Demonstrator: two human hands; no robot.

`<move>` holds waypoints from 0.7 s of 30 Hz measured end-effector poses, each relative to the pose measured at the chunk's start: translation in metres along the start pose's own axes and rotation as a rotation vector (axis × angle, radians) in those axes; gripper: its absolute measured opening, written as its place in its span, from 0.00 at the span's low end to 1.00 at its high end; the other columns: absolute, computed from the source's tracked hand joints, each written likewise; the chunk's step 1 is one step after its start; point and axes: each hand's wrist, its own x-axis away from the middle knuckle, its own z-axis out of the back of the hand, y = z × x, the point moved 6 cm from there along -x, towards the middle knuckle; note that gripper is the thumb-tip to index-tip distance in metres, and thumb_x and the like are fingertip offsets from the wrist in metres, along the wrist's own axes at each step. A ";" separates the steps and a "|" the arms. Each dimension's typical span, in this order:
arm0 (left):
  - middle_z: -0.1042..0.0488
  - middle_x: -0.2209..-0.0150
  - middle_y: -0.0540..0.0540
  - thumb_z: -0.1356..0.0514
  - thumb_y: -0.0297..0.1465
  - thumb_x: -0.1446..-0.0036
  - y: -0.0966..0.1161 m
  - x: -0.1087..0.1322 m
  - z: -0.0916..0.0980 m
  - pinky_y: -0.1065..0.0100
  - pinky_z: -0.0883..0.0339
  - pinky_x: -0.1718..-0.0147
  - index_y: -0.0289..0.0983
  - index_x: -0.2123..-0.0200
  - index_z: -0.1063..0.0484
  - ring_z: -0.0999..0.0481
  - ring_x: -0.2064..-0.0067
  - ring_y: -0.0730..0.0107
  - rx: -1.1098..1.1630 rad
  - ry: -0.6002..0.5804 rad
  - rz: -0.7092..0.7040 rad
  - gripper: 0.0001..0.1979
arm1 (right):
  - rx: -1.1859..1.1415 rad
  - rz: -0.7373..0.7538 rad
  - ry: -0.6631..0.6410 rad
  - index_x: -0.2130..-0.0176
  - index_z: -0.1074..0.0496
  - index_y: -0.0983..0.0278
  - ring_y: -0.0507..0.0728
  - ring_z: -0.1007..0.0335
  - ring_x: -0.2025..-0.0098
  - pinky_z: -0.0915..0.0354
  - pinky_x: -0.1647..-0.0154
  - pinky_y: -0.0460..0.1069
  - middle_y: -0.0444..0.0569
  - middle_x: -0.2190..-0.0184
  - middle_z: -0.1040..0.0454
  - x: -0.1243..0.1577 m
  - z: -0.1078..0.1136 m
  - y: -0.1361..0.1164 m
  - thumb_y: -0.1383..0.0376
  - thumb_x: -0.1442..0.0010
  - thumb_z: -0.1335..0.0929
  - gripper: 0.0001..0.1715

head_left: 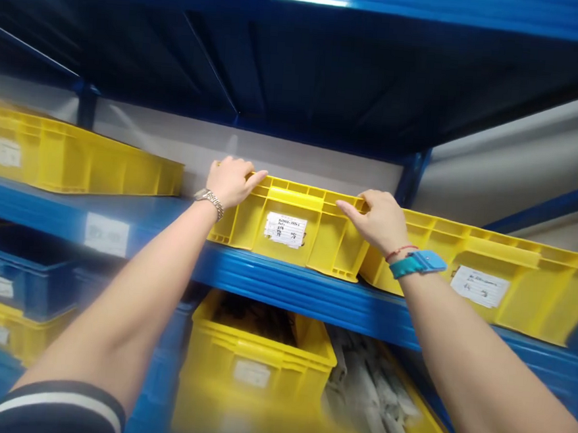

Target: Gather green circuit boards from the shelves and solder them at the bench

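A shallow yellow bin point(317, 235) with a white label point(285, 229) sits on the upper blue shelf point(284, 285). My left hand point(231, 181) grips its left front corner, fingers curled over the rim; a metal watch is on that wrist. My right hand point(378, 219) holds the right end of the front rim, fingers bent over the edge. A blue band and a thin red string circle the right wrist. Both arms reach up to the bin.
A second labelled yellow bin point(522, 285) stands touching it on the right, a third yellow bin point(75, 159) farther left. Below are a yellow bin of dark parts point(260, 346), a bin of wrapped pieces point(375, 394), and blue bins point(22, 270). A blue shelf point(330, 54) hangs overhead.
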 end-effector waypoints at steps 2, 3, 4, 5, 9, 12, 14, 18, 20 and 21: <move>0.28 0.70 0.44 0.59 0.49 0.43 0.001 0.003 0.008 0.57 0.44 0.64 0.38 0.76 0.34 0.33 0.62 0.56 0.014 0.002 -0.011 0.25 | -0.009 -0.028 0.038 0.77 0.36 0.63 0.58 0.41 0.72 0.46 0.73 0.50 0.49 0.78 0.35 0.003 0.009 -0.002 0.44 0.47 0.41 0.27; 0.28 0.70 0.44 0.59 0.49 0.43 0.002 0.006 0.015 0.57 0.45 0.64 0.38 0.76 0.34 0.33 0.62 0.56 0.018 0.008 -0.021 0.25 | -0.014 -0.038 0.072 0.78 0.36 0.63 0.57 0.42 0.72 0.47 0.73 0.50 0.49 0.79 0.35 0.006 0.016 -0.004 0.45 0.46 0.41 0.26; 0.28 0.70 0.45 0.59 0.49 0.43 0.002 0.009 0.024 0.57 0.45 0.64 0.38 0.76 0.34 0.33 0.62 0.57 0.018 0.023 -0.031 0.25 | -0.018 -0.049 0.119 0.78 0.37 0.62 0.56 0.43 0.73 0.48 0.73 0.50 0.48 0.79 0.35 0.011 0.026 -0.006 0.45 0.46 0.41 0.25; 0.28 0.70 0.45 0.59 0.48 0.43 0.003 0.014 0.034 0.57 0.45 0.64 0.38 0.75 0.33 0.33 0.62 0.58 0.016 0.044 -0.043 0.25 | -0.021 -0.059 0.177 0.78 0.37 0.62 0.56 0.43 0.72 0.47 0.72 0.50 0.48 0.79 0.35 0.016 0.037 -0.009 0.46 0.46 0.41 0.25; 0.28 0.70 0.45 0.57 0.47 0.43 0.011 0.039 0.086 0.58 0.46 0.62 0.39 0.71 0.31 0.33 0.63 0.59 0.008 0.206 -0.087 0.23 | -0.031 -0.062 0.400 0.79 0.35 0.62 0.56 0.42 0.71 0.46 0.68 0.51 0.48 0.78 0.32 0.039 0.089 -0.026 0.46 0.46 0.39 0.24; 0.28 0.70 0.46 0.54 0.45 0.43 0.018 0.062 0.128 0.58 0.46 0.60 0.40 0.70 0.30 0.33 0.63 0.60 -0.013 0.373 -0.111 0.20 | -0.041 -0.026 0.497 0.78 0.33 0.63 0.56 0.41 0.71 0.44 0.68 0.51 0.49 0.78 0.30 0.058 0.129 -0.041 0.49 0.47 0.36 0.22; 0.27 0.71 0.47 0.53 0.42 0.43 0.022 0.078 0.151 0.58 0.45 0.60 0.40 0.70 0.30 0.32 0.65 0.61 -0.031 0.455 -0.135 0.17 | -0.056 0.018 0.552 0.77 0.33 0.63 0.56 0.41 0.72 0.43 0.69 0.51 0.49 0.78 0.31 0.073 0.151 -0.052 0.51 0.47 0.35 0.19; 0.28 0.70 0.49 0.48 0.36 0.46 0.022 0.118 0.175 0.57 0.41 0.61 0.45 0.69 0.32 0.31 0.66 0.60 0.054 0.545 -0.200 0.06 | -0.057 0.088 0.644 0.73 0.32 0.60 0.58 0.37 0.72 0.39 0.67 0.54 0.48 0.77 0.30 0.109 0.182 -0.075 0.56 0.49 0.32 0.11; 0.28 0.68 0.50 0.46 0.35 0.50 0.012 0.144 0.173 0.55 0.42 0.58 0.51 0.65 0.33 0.30 0.63 0.56 0.132 0.554 -0.177 0.08 | -0.071 0.071 0.654 0.71 0.32 0.55 0.61 0.34 0.71 0.38 0.66 0.57 0.47 0.76 0.29 0.128 0.189 -0.081 0.55 0.51 0.31 0.08; 0.28 0.67 0.51 0.46 0.36 0.53 0.002 0.158 0.169 0.52 0.43 0.57 0.56 0.63 0.34 0.30 0.62 0.53 0.171 0.548 -0.138 0.12 | -0.092 0.049 0.659 0.72 0.32 0.52 0.62 0.33 0.72 0.37 0.66 0.58 0.46 0.77 0.29 0.138 0.191 -0.082 0.53 0.53 0.31 0.09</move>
